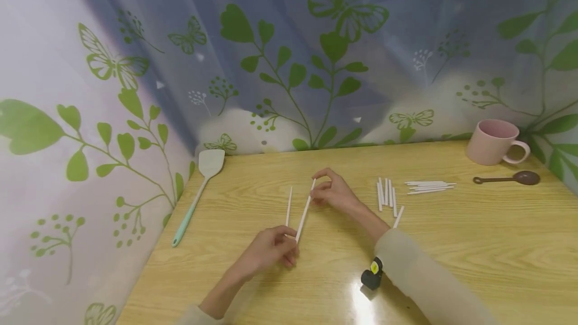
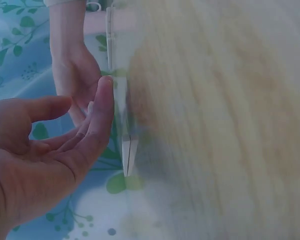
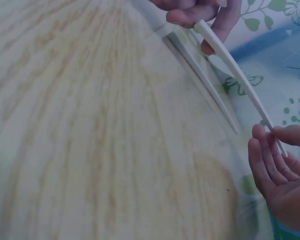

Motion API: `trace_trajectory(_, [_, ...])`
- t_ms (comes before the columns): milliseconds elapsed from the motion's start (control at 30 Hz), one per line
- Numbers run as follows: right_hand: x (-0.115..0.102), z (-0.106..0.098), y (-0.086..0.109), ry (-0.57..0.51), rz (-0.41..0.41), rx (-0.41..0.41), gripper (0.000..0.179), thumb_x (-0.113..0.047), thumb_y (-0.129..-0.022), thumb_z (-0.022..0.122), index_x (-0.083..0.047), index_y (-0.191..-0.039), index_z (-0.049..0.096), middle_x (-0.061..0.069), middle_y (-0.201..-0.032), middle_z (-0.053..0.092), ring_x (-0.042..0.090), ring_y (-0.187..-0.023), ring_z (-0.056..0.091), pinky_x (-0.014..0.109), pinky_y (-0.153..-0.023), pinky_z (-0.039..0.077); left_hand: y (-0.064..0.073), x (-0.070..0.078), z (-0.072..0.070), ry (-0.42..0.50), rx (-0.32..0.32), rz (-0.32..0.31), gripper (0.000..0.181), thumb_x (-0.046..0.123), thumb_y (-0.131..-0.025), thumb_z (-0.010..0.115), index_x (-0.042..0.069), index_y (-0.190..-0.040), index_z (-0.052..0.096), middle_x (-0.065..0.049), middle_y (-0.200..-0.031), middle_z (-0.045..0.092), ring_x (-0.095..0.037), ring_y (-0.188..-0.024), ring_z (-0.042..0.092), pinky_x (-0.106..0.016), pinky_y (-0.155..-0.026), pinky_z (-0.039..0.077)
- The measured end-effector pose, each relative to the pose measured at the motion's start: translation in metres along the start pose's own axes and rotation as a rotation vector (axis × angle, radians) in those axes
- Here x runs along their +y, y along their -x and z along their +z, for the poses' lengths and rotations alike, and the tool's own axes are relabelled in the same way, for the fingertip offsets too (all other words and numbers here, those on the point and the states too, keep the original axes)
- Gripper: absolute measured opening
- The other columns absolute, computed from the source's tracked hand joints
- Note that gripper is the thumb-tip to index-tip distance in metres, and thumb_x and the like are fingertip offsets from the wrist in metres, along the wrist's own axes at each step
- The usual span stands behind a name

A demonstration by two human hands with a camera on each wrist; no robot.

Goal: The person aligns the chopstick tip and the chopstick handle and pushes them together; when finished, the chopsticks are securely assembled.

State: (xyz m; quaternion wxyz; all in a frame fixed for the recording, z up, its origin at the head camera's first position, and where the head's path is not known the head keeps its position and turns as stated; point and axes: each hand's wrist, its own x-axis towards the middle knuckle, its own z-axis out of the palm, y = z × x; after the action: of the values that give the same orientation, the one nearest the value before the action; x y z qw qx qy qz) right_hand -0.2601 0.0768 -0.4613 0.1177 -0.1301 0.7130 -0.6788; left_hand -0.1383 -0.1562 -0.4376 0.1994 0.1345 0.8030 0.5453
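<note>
My right hand (image 1: 334, 195) pinches the far, thin end of a white, tapered chopstick (image 1: 304, 213) between thumb and fingers. The chopstick slants above the wooden table, its thick end down at the fingertips of my left hand (image 1: 273, 250). In the left wrist view that hand's thumb (image 2: 52, 107) stands apart from its fingers. A second white chopstick (image 1: 289, 207) lies on the table just left of the held one, its near end partly covered by my left hand. In the right wrist view, the held chopstick (image 3: 240, 77) passes above the lying one (image 3: 202, 82).
Right of my hands lie several short white sticks (image 1: 386, 193), and further right another bunch (image 1: 429, 187). One more stick (image 1: 399, 216) shows beside my right sleeve. A turner (image 1: 203, 187) lies at left; a pink mug (image 1: 489, 142) and brown spoon (image 1: 526, 178) are at far right.
</note>
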Motion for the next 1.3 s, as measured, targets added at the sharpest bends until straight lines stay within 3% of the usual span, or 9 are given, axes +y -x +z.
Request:
trace_trajectory(167, [0.009, 0.004, -0.006, 0.013, 0.022, -0.007, 0.055, 0.005, -0.096, 0.067, 0.008, -0.142, 0.039, 0.022, -0.101, 0.073, 0.027, -0.076, 0.075, 0.04, -0.078, 0.064, 0.002, -0.003, 0.0, -0.004, -0.018, -0.015, 0.044, 0.015, -0.108, 0.056, -0.011, -0.142, 0.05, -0.016, -0.102, 0.074, -0.031, -0.083, 0.075, -0.039, -0.075, 0.064])
trace_trajectory(467, [0.008, 0.015, -0.014, 0.02, 0.028, -0.017, 0.052, 0.006, -0.096, 0.066, 0.01, -0.142, 0.042, 0.029, -0.107, 0.07, 0.027, -0.075, 0.075, 0.039, -0.075, 0.064, 0.004, -0.003, 0.0, -0.039, -0.045, -0.026, 0.044, 0.019, -0.109, 0.055, -0.01, -0.142, 0.051, -0.017, -0.109, 0.072, -0.03, -0.088, 0.074, -0.038, -0.079, 0.064])
trace_trajectory(700, [0.014, 0.027, -0.025, 0.114, 0.024, -0.006, 0.049, 0.007, -0.094, 0.069, 0.01, -0.139, 0.047, 0.021, -0.098, 0.071, 0.021, -0.069, 0.073, 0.034, -0.067, 0.063, 0.003, -0.002, -0.002, -0.073, -0.049, -0.034, 0.043, 0.02, -0.109, 0.054, -0.01, -0.14, 0.053, -0.015, -0.108, 0.072, -0.028, -0.09, 0.074, -0.039, -0.081, 0.063])
trace_trajectory(933, [0.01, 0.033, -0.026, 0.211, 0.015, 0.003, 0.048, 0.003, -0.095, 0.07, 0.007, -0.138, 0.05, 0.018, -0.103, 0.068, 0.021, -0.072, 0.071, 0.033, -0.066, 0.062, 0.001, -0.003, -0.005, -0.096, -0.063, -0.029, 0.042, 0.019, -0.11, 0.051, -0.011, -0.139, 0.053, -0.016, -0.109, 0.071, -0.028, -0.092, 0.073, -0.039, -0.085, 0.062])
trace_trajectory(1167, [0.012, 0.033, -0.025, 0.211, 0.001, -0.007, 0.045, 0.008, -0.096, 0.06, 0.008, -0.14, 0.052, 0.023, -0.121, 0.066, 0.021, -0.075, 0.069, 0.031, -0.068, 0.061, 0.001, -0.002, -0.005, -0.086, -0.049, -0.04, 0.042, 0.019, -0.11, 0.051, -0.011, -0.138, 0.054, -0.016, -0.108, 0.071, -0.027, -0.091, 0.072, -0.037, -0.083, 0.062])
trace_trajectory(1300, [0.011, 0.031, -0.024, 0.219, -0.006, -0.019, 0.035, 0.008, -0.097, 0.056, 0.008, -0.132, 0.059, 0.022, -0.118, 0.068, 0.022, -0.076, 0.07, 0.032, -0.069, 0.062, 0.002, -0.001, -0.005, -0.068, -0.044, -0.044, 0.042, 0.019, -0.11, 0.052, -0.012, -0.138, 0.053, -0.018, -0.108, 0.07, -0.028, -0.091, 0.072, -0.038, -0.083, 0.062])
